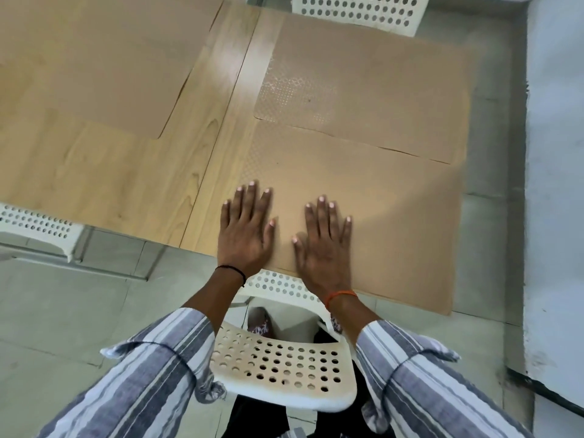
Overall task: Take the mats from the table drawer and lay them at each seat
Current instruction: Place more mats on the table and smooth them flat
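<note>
A tan mat lies on the near right part of the wooden table, its right side hanging past the table's end. My left hand and my right hand both press flat on it, fingers spread and straight. A second tan mat lies just beyond it, its near left corner folded over to show a dotted underside. A third mat covers the far left of the table. No drawer shows.
A white perforated chair stands between me and the table. Another white chair sits at the left, and a third chair at the far side. A pale wall runs along the right. The floor is grey tile.
</note>
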